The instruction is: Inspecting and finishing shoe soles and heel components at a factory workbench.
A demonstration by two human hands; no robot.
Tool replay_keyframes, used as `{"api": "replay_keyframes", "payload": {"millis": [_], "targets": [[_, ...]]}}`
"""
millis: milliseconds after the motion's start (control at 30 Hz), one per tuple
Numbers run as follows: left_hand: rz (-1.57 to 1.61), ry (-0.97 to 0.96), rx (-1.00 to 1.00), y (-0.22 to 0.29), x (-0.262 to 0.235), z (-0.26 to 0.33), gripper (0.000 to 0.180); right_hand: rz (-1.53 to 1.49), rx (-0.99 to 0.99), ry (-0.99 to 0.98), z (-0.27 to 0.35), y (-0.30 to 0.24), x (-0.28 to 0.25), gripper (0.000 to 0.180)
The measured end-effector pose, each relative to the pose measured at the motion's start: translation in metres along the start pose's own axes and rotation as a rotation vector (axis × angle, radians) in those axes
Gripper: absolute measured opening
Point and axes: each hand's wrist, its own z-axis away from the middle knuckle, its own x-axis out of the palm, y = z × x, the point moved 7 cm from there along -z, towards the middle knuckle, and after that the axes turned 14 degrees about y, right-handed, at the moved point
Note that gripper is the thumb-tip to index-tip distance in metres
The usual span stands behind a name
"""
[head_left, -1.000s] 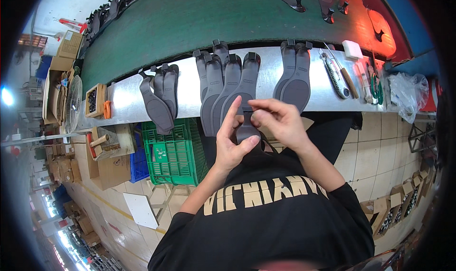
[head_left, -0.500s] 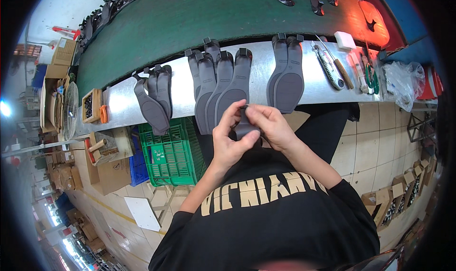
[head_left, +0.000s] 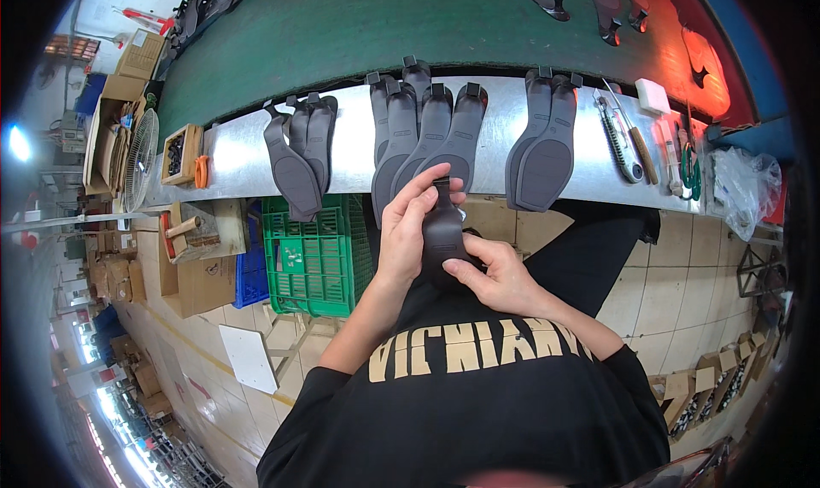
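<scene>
Close to my chest I hold a dark heeled shoe sole (head_left: 444,236), its narrow heel end up. My left hand (head_left: 405,236) wraps its fingers behind the heel part, with the thumb along its side. Lower down, my right hand (head_left: 502,276) pinches the sole's wider part between thumb and fingers; the sole's lower end is hidden. Just beyond my hands, several dark heeled soles (head_left: 436,138) overlap on the metal bench edge (head_left: 346,167). A smaller stack of soles (head_left: 301,159) lies to their left, and a pair of soles (head_left: 547,155) to their right.
A green belt (head_left: 342,35) runs behind the bench, with more soles (head_left: 608,14) under red light. Right on the bench are a white block (head_left: 653,97), a utility knife (head_left: 630,161) and green-handled scissors (head_left: 690,167). A wooden box (head_left: 182,155) stands left; a green crate (head_left: 312,257) sits below.
My right hand has moved down from the heel end to the wider part of the sole. The sole now shows more fully, and my left hand stays around its heel part. The view has shifted slightly.
</scene>
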Motion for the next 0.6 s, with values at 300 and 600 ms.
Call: {"api": "replay_keyframes", "payload": {"millis": [300, 600], "targets": [[0.058, -0.023, -0.053, -0.003, 0.001, 0.001, 0.037, 0.018, 0.040, -0.029, 0.001, 0.010, 0.002, 0.017], [0.081, 0.038, -0.138, -0.007, -0.002, 0.001, 0.039, 0.062, -0.024, -0.046, 0.000, 0.010, 0.002, 0.021]]}}
